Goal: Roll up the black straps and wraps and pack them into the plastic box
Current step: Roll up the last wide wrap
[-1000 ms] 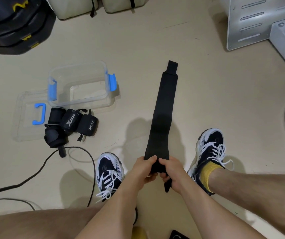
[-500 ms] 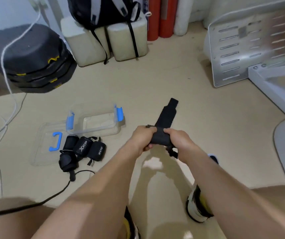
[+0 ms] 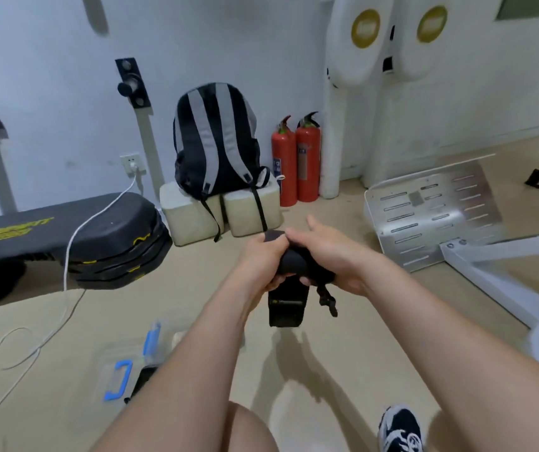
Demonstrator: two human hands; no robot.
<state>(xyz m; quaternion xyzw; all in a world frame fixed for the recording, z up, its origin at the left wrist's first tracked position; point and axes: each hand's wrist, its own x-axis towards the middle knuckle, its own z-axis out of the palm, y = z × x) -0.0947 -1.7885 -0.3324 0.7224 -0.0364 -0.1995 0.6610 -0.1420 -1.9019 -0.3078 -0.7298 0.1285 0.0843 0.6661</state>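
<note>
Both hands close on a black wrap (image 3: 294, 264) held in the air at arm's length above the floor (image 3: 375, 327). The left hand (image 3: 261, 256) curls round the near side of the roll, and the right hand (image 3: 336, 252) grips it from the other side, fingers laid over the top with the fingertips showing underneath.

Most of the wrap is wound into a thick bundle between the palms. Its axis appears to run roughly left to right, from one hand to the other. A short unrolled tail (image 3: 286, 305) hangs straight down from the roll, long axis vertical and free end toward the floor. A thin cord loop (image 3: 326, 296) dangles just beside it under the right hand.

By the look of it this wrap is a few turns from finished, with only the tail left to wind in.

Low on the left, well apart from the hands, the plastic box (image 3: 151, 337) stands on the floor, largely hidden by the left forearm. Its lid (image 3: 116, 380), with a blue handle, lies beside it. A dark bundle (image 3: 142, 380), probably more wraps, sits against the lid and outside the box. Whether anything is in the box cannot be told. Packing seems still to come.
</note>
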